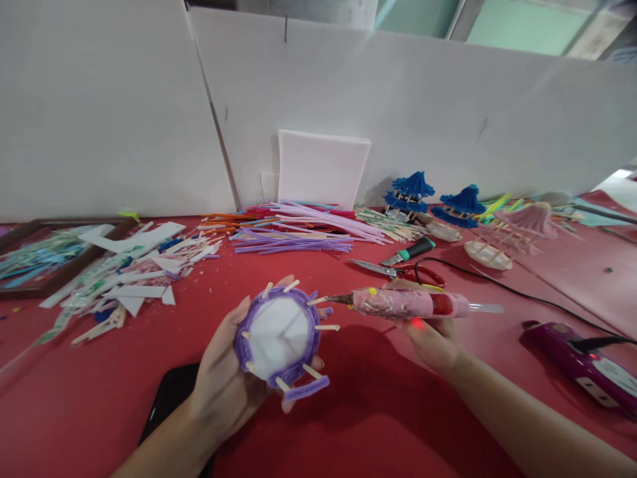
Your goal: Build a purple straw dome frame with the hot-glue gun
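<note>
My left hand (223, 372) holds a round craft piece (279, 335) from below and the left. It has a white middle, a purple fuzzy rim and several short wooden sticks standing out around its edge. A purple strip (307, 390) juts from its lower right side. In my right hand (432, 342) is a pink hot glue gun (393, 303), its fingers wrapped round the underside. The dark nozzle points left, its tip at one of the upper right sticks. A red light glows under the glue gun, and a clear glue stick pokes out of its back end.
Purple pipe cleaners (293, 240) lie along the white wall. Scissors (378, 267) and a green-black cutter (415, 250) rest beyond the glue gun. Blue pagoda-like models (409, 192) stand back right, a purple power strip (580, 365) at right. Paper scraps (144, 292) cover the left; a phone (172, 398) lies under my left arm.
</note>
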